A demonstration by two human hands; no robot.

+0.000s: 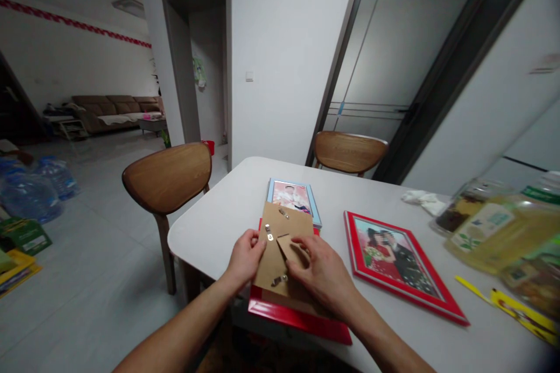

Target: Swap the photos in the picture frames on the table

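A brown picture-frame backing board (270, 262) lies tilted over a red picture frame (301, 324) at the table's near edge. Small metal clips (269, 233) are fixed on the board. My left hand (244, 257) pinches the board's left edge between thumb and fingers. Curled over the board from the right, my right hand (324, 274) has thumb and fingers on its raised stand flap (292, 246). Just beyond the board, partly covered by it, lies a light blue picture frame (315, 205) with a photo. To the right lies another red-framed photo (356, 259), face up.
The white table (210, 227) carries an oil bottle (485, 233), a glass jar (466, 207), a white cloth (424, 201) and a yellow item (525, 315) on the right. Wooden chairs stand at the left (170, 178) and far side (350, 150). Large water bottles (30, 192) sit on the floor.
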